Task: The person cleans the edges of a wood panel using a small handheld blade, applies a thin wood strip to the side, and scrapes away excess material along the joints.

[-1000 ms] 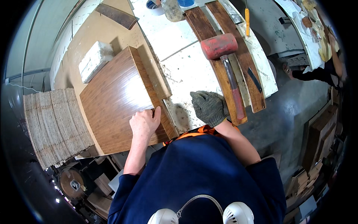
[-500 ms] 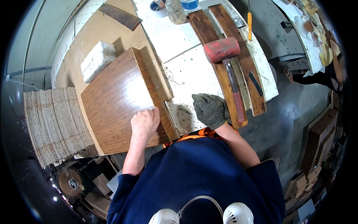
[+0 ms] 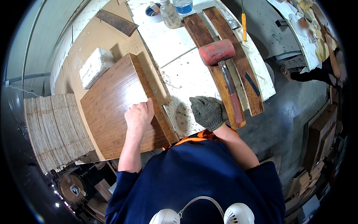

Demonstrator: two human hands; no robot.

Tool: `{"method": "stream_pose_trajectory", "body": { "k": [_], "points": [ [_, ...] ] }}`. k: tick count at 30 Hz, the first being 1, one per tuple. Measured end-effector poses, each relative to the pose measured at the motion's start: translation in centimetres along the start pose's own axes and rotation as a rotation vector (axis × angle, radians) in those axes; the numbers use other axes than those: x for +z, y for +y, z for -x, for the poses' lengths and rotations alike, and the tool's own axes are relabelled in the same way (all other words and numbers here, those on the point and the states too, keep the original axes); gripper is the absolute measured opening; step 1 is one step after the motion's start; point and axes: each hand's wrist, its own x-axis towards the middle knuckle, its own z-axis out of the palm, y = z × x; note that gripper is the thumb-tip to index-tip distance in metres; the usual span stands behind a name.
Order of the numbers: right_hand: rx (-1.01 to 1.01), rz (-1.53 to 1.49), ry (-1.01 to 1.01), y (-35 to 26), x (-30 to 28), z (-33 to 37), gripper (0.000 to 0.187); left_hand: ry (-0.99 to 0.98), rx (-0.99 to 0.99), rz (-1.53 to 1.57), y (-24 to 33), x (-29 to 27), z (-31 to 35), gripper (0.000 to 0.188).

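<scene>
My bare left hand (image 3: pixel 138 116) is over the near right part of a glossy brown wooden panel (image 3: pixel 112 108). Its fingers are curled under and closed, with the thumb lying toward the panel's raised right edge. Anything inside them is hidden. My right hand (image 3: pixel 208 113), in a dark grey knit glove, is low over the white table, left of two brown wooden strips. Its fingers look bent together, and their undersides are out of sight. A red-headed mallet (image 3: pixel 217 52) lies across the strips, its handle pointing toward me, close to the gloved hand.
A white wrapped block (image 3: pixel 96 68) stands behind the panel. At the left is a stack of ribbed boards (image 3: pixel 57 130). A tape roll (image 3: pixel 153 14), a jar (image 3: pixel 170 15) and a yellow-handled tool (image 3: pixel 244 27) sit farther back. Another person (image 3: pixel 315 74) is at a table far right.
My left hand has slid a little farther from me along the panel's right edge. The whole view has shifted slightly; the gloved hand stays beside the strips.
</scene>
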Motion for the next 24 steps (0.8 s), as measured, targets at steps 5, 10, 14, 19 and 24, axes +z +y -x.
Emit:
{"method": "stream_pose_trajectory", "body": {
  "k": [5, 10, 14, 19, 24],
  "points": [
    [0.025, 0.017, -0.022, 0.0, 0.2, 0.1, 0.025, 0.119, 0.003, 0.020, 0.3, -0.9, -1.4, 0.049],
    [0.030, 0.020, -0.010, 0.3, 1.0, 0.5, 0.026, 0.117, -0.033, -0.032, -0.8, -0.7, -3.3, 0.052],
    [0.009, 0.021, 0.016, 0.5, 1.0, 0.5, 0.025, 0.083, -0.043, -0.044, 0.1, -3.0, -4.8, 0.050],
    [0.016, 0.031, 0.009, -0.3, 0.0, -0.1, 0.024, 0.024, -0.011, -0.025, -1.0, -2.1, -6.7, 0.055],
    [0.013, 0.025, 0.023, 0.2, 0.6, 0.2, 0.024, 0.022, -0.091, -0.047, 1.1, -4.7, -8.1, 0.049]
  ]
}}
